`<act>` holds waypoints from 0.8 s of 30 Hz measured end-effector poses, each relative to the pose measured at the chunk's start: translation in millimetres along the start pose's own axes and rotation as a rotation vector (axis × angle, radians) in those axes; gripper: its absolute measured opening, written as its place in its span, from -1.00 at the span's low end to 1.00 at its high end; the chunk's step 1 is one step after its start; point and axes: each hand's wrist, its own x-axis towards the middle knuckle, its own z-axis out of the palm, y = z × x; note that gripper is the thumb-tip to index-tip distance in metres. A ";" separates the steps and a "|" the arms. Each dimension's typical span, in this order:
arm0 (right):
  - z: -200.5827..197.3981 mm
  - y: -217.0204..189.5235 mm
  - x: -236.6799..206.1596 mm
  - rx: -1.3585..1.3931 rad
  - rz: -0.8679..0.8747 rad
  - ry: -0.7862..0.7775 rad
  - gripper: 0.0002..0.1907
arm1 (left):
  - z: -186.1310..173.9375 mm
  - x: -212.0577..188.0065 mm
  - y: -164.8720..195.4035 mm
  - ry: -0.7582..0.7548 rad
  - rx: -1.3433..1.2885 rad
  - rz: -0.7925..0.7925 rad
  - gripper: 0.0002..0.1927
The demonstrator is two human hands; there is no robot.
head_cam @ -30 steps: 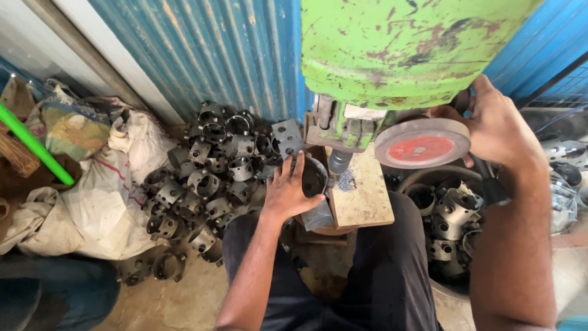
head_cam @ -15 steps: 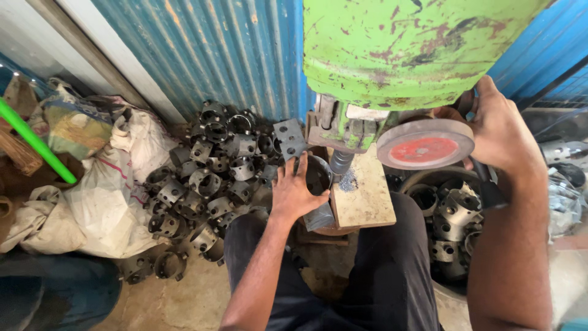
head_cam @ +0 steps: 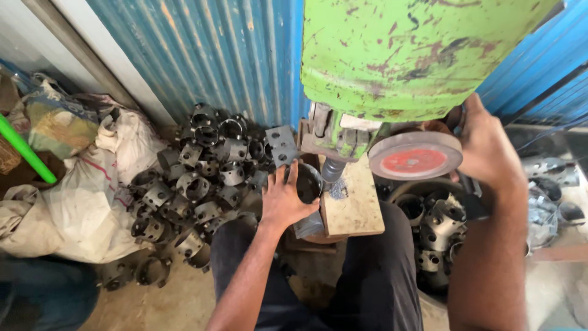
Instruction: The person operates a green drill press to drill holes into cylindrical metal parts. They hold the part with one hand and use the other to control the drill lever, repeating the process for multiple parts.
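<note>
My left hand point(head_cam: 285, 199) grips a dark round metal part point(head_cam: 308, 182) at the left edge of a worn wooden block point(head_cam: 355, 205), just beside the spindle point(head_cam: 334, 168) of a green drill press point(head_cam: 404, 55). My right hand point(head_cam: 487, 147) is up at the machine's right side, closed around a handle that is mostly hidden behind a grey wheel with a red centre point(head_cam: 415, 156). My dark-trousered legs point(head_cam: 367, 282) sit below the block.
A heap of several dark ring-shaped metal castings point(head_cam: 196, 178) lies on the floor at left against a blue corrugated wall point(head_cam: 208, 55). White sacks point(head_cam: 92, 196) lie further left. A round tub point(head_cam: 438, 220) with more castings stands at right.
My left hand has shifted slightly on the metal part at the block's edge; the right hand stays on the handle. The view has barely moved.
</note>
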 end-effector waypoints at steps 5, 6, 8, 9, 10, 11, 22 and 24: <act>1.3 12.0 4.0 -0.022 -0.192 -0.002 -0.54 | 1.0 -3.7 0.1 0.014 0.000 -0.013 0.19; 1.7 13.5 4.1 -0.031 -0.160 0.006 -0.54 | 0.9 -3.1 -0.4 0.012 0.000 -0.012 0.20; 0.9 15.9 3.6 -0.097 -0.077 0.015 -0.55 | 2.1 -3.4 -0.8 0.003 0.002 -0.013 0.20; 0.7 16.7 3.2 -0.150 -0.028 0.020 -0.56 | 2.5 -2.7 -1.1 -0.001 0.010 -0.014 0.20; 0.5 17.3 3.1 -0.205 0.021 0.024 -0.56 | 3.0 -2.5 -1.1 -0.004 0.015 -0.016 0.19; 0.5 17.6 2.9 -0.197 -0.063 0.036 -0.56 | 3.7 -2.4 -1.1 0.001 0.009 -0.014 0.19; 3.9 2.8 -3.6 0.026 -0.050 -0.010 -0.48 | 4.2 -2.1 -1.5 0.001 0.007 -0.010 0.20; 20.1 7.1 -12.5 0.124 -0.065 0.131 -0.51 | 3.2 -2.3 -1.2 -0.006 0.004 -0.017 0.20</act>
